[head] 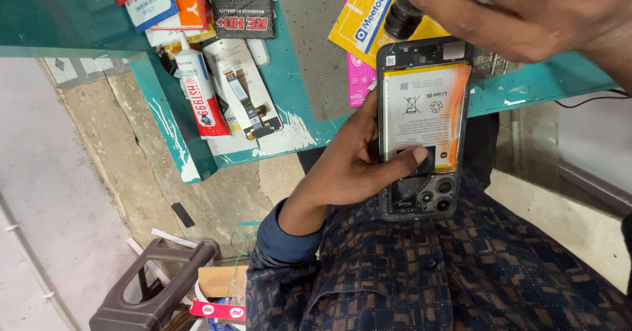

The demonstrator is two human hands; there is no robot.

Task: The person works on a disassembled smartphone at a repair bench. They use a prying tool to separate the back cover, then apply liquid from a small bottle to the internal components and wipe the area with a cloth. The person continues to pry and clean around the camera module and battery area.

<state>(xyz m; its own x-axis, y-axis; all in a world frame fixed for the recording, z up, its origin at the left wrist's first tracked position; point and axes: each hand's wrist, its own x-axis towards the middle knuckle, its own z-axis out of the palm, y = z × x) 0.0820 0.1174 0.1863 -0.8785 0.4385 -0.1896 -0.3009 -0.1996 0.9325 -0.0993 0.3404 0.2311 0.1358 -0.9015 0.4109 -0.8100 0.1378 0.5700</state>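
My left hand (345, 166) holds an opened smartphone (421, 67) with its back cover off, over my lap at the table's edge. The white battery with an orange edge shows, and the camera cluster points toward me. My thumb presses on the battery's lower part. My right hand (520, 15) comes in from the upper right and grips a black cylindrical tool handle (401, 18) at the phone's far end. The tool's tip is hidden.
A teal table (289, 100) carries a grey mat (322, 54), yellow and pink packets (361, 25), a white and red glue tube (201, 94), a bagged flex cable part (245, 97) and a black packet (240, 5). A brown plastic stool (158, 285) stands on the floor at lower left.
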